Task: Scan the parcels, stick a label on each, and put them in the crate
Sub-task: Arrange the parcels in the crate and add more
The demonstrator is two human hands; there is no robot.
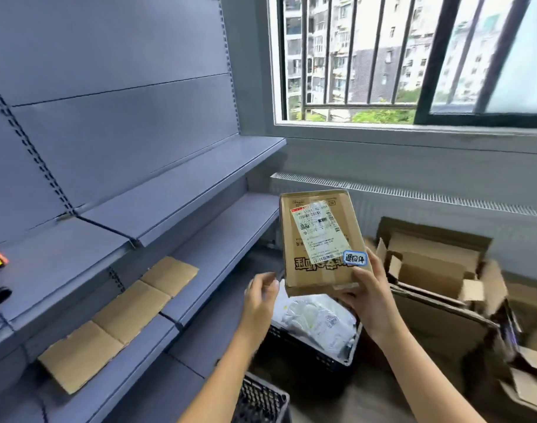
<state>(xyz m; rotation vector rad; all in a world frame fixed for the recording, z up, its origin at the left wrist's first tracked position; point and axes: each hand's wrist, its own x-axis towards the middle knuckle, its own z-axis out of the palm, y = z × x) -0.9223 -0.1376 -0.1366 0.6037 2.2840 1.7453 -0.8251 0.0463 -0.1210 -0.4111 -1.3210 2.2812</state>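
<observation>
Head view: your left hand point(259, 300) hovers loose and empty just beside the lower left corner of the parcel point(319, 242). Your right hand point(369, 300) grips its lower right corner, holding it up with the long axis pointing away from you. The crate point(303, 351) sits straight below, between your hands, so lower it.
</observation>
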